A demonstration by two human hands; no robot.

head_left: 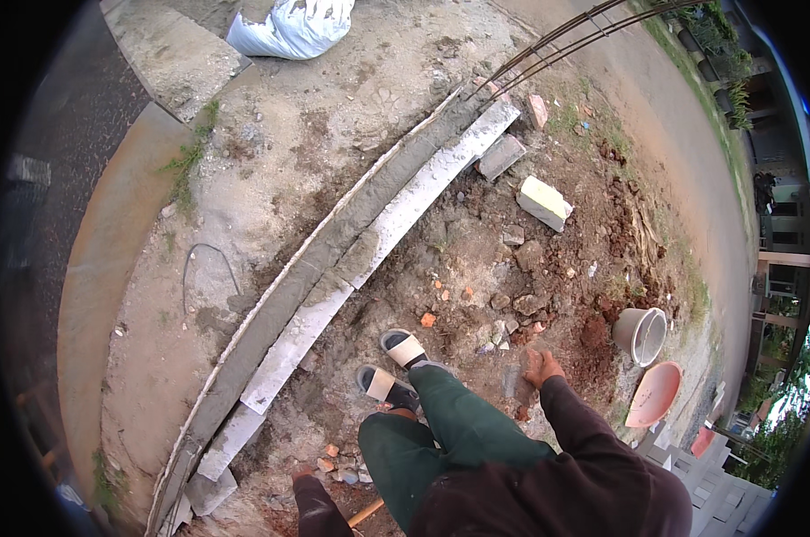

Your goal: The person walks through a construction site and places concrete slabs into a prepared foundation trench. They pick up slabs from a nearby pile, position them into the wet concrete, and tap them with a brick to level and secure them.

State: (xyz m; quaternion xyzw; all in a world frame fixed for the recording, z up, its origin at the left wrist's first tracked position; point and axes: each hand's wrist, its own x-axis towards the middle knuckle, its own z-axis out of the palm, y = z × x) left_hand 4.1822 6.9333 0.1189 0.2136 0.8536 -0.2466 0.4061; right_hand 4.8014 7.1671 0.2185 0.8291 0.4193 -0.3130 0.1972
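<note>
My right hand (541, 366) is out to the right of my knee, low over the soil, its fingers closed on a flat grey piece (515, 383) whose kind I cannot make out. Only a small part of my left hand (303, 470) shows past its dark sleeve, beside some brick bits; its fingers cannot be made out. In front of my sandalled feet runs a long, low concrete beam (333, 234), grey and wet-looking on top. White boards (405, 219) line its near side, laid end to end.
Rebar rods (548, 45) stick out of the beam's far end. Loose blocks, including a pale yellow one (544, 204), and rubble lie on the soil. A bucket (639, 336) and a pink basin (654, 395) stand right. A white sack (290, 29) lies far left. A wooden handle (366, 512) shows below.
</note>
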